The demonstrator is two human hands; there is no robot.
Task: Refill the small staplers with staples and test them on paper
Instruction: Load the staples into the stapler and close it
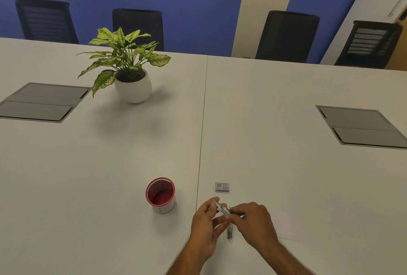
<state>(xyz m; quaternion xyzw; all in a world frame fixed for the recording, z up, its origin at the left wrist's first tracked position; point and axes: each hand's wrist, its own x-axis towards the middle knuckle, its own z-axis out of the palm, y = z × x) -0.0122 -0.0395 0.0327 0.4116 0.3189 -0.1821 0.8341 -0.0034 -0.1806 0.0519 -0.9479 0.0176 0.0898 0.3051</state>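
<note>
A small metal stapler (222, 208) is swung open just above the white table, held between both hands. My left hand (206, 226) pinches its upper arm from the left. My right hand (253, 221) grips it at the hinge end from the right. The stapler's other arm (230, 231) hangs down toward the table between my hands. A small grey staple box (222, 187) with a barcode lies just beyond the hands. A white sheet of paper (284, 226) lies flat to the right, partly under my right hand. Whether any staples are inside the stapler is too small to tell.
A red-rimmed cup (160, 194) stands left of my hands. A potted plant (130, 72) sits at the far left. Grey cable hatches (41, 102) (363, 128) are set into the table on both sides. Black chairs (286, 34) line the far edge.
</note>
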